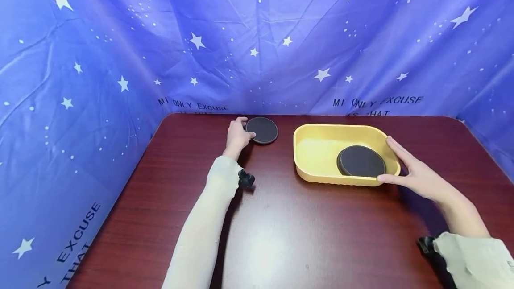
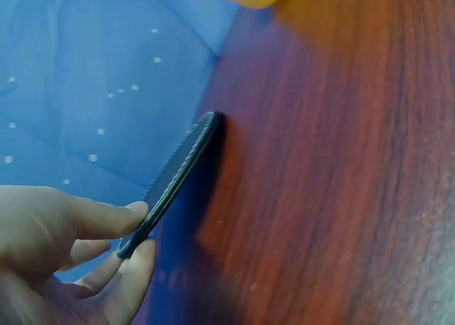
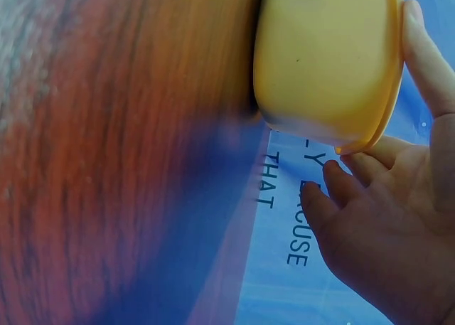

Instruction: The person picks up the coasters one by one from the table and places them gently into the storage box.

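My left hand [image 1: 237, 136] pinches the left edge of a round black coaster [image 1: 263, 130] near the table's far edge. In the left wrist view, the coaster [image 2: 178, 170] shows pale stitching round its rim, gripped between thumb and fingers; its far end lies close to the tabletop, and contact there is unclear. To the right stands a yellow rectangular basin [image 1: 321, 176] with rounded corners. Inside its right half lie stacked black coasters [image 1: 361, 160], their number unclear. My right hand [image 1: 415, 173] holds the basin's right end, thumb on the near rim and fingers at the far corner.
The dark red wooden table [image 1: 281, 226] has rounded far corners. A blue curtain [image 1: 257, 21] with white stars and lettering hangs behind it and along both sides. A black bow [image 1: 246, 179] sticks out from the left cuff above the tabletop.
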Demonstrator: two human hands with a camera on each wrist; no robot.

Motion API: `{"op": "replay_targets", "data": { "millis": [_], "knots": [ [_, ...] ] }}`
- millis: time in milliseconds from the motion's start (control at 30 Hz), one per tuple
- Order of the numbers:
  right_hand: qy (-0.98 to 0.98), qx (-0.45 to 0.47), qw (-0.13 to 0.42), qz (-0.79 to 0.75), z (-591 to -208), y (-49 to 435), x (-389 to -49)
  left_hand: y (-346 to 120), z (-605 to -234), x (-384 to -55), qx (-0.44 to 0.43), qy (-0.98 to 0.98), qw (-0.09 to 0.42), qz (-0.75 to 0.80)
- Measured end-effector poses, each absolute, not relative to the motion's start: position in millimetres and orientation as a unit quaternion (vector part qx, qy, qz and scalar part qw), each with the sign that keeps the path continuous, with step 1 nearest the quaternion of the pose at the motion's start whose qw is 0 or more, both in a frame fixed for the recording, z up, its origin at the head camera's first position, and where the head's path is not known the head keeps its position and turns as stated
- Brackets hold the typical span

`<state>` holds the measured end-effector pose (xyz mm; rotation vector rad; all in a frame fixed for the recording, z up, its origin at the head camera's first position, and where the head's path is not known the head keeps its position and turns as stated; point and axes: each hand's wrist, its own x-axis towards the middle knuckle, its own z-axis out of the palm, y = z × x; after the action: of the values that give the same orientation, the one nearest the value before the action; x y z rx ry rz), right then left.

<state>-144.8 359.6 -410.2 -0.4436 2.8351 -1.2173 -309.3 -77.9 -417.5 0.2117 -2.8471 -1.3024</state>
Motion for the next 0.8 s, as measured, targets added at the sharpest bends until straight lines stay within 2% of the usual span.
{"op": "replay_targets", "data": {
  "millis": [300, 800],
  "knots": [
    [0.908, -0.132, 0.021, -0.398, -409.6, 359.7, -148.2, -90.8, -415.3, -302.9, 0.073, -0.790, -0.035, -0.607],
    [0.907, -0.110, 0.029, -0.406, -407.4, 357.4, -150.0, -101.9, -413.0, -296.7, 0.089, -0.711, -0.079, -0.693]
  ]
}}
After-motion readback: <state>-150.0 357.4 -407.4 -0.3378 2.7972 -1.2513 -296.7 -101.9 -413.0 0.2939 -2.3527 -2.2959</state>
